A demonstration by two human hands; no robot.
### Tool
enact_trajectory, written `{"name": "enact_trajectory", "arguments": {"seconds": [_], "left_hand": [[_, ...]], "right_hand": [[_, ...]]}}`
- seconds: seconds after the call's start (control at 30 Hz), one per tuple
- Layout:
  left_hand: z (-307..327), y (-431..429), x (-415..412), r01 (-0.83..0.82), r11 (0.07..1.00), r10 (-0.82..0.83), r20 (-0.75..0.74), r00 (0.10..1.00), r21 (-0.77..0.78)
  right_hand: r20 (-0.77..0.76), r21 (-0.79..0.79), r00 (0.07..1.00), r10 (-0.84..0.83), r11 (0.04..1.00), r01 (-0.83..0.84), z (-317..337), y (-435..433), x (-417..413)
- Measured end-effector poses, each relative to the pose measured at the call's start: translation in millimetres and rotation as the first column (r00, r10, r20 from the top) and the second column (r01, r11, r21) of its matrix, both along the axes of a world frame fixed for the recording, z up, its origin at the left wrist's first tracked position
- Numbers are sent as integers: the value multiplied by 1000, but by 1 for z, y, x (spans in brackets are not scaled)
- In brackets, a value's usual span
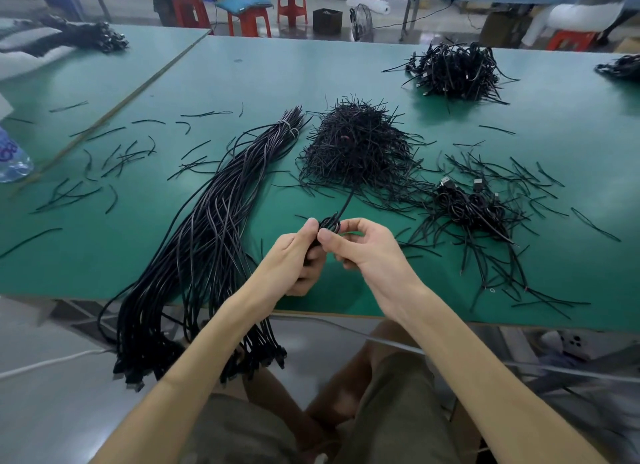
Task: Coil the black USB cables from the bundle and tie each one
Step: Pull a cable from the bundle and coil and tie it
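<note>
Holding small cable coil (329,224) above desk (346,69), near front edge, between both hands. Our left hand (294,256) grips coil from below, fingers (313,256) curled round it, thumb on top. Our right hand (367,252) pinches coil top, thumb and forefinger. One black strand runs from coil up to pile of ties (356,148). Cable bundle (214,228) lies left, ends hanging off desk. Finished coils (474,207) sit right among loose ties.

tabletop (346,69): plain green
cable bundle (207,228): black, faint purplish sheen
bundle's band (289,126): white
held cable (329,224): black
tie pile (356,148): black
loose ties (128,154): black, scattered over the green
coiled cables (467,204): black
far heap (457,72): black
stools (292,3): red-orange
cushion (242,2): blue
bottle (12,159): clear, blue print
shorts (391,411): olive drab
floor (34,411): grey
</note>
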State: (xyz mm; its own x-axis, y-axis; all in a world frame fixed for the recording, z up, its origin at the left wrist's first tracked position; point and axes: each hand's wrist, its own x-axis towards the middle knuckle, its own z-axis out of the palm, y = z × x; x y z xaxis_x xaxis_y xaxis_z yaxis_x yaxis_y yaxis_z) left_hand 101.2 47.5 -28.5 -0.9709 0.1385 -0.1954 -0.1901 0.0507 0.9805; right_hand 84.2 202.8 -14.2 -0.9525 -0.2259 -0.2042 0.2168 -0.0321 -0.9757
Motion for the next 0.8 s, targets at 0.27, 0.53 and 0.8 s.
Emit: {"name": "enact_trajectory", "arguments": {"seconds": [0.27,0.53,0.8], "left_hand": [[5,-11,1,104,980,-118,74,990,170],[8,-9,2,106,992,-111,88,990,63],[11,7,5,-3,1000,3,128,992,-2]], "right_hand": [[-120,15,950,289,957,-289,7,12,-2],[-401,263,904,148,964,-41,-3,12,-1],[-510,359,858,52,920,157,-12,1,5]]}}
